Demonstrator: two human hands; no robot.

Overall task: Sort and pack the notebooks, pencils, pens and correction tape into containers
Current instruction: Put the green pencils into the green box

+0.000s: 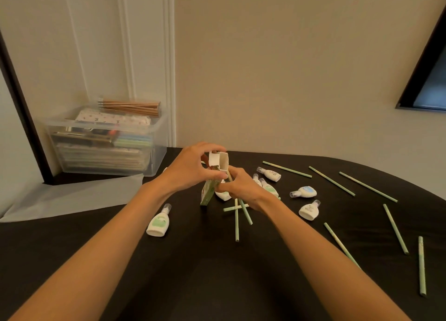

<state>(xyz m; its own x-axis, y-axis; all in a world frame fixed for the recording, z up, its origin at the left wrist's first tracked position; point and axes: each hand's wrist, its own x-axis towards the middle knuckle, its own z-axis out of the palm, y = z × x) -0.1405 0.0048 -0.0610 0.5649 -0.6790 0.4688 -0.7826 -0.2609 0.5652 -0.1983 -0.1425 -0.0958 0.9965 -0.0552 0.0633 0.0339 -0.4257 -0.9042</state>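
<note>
Nearest, around 6 o'clock on the dark table (217,277), green pencils (237,224) and white correction tapes (158,222) are lying scattered, spreading out toward 3 o'clock. At the centre the left hand (193,168) is curling round the open white top of a small green box (208,192) standing upright, while the right hand (242,188) is pinching its lower part. Farthest, at 10 o'clock, a clear bin (158,155) is holding stacked notebooks (101,159), with brown pencils (130,107) lying across its top.
</note>
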